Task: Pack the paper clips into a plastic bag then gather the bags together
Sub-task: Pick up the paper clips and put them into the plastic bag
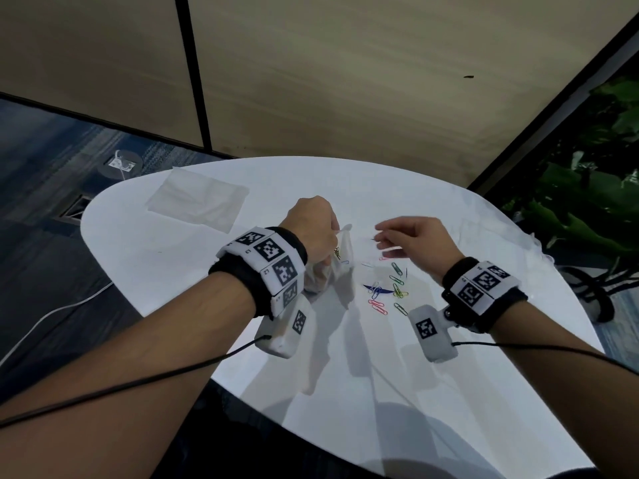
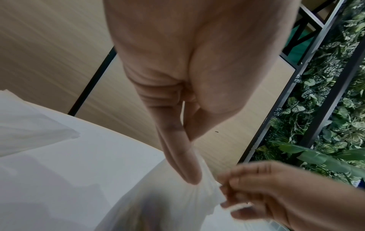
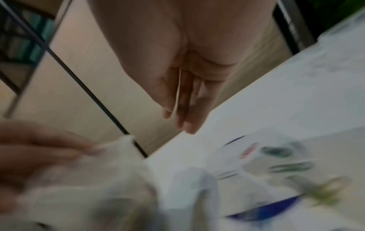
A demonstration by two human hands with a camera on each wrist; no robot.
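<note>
My left hand [image 1: 328,243] grips the rim of a thin clear plastic bag [image 1: 340,259], holding its mouth up over the white table [image 1: 345,375]. The left wrist view shows the thumb [image 2: 183,164] pinching the gathered bag [image 2: 158,203], with some clips dimly visible inside. My right hand [image 1: 383,240] hovers just right of the bag mouth with relaxed, slightly bent fingers. I see nothing clearly held in it. Several coloured paper clips [image 1: 387,288] lie scattered on the table below it. They appear blurred in the right wrist view, beside the bag [image 3: 98,187].
A second clear bag [image 1: 197,200] lies flat at the table's far left. A blue printed mark [image 1: 378,289] shows under the clips. Green plants [image 1: 587,188] stand beyond the right edge, and a wooden wall panel rises behind. A cable runs across the floor on the left.
</note>
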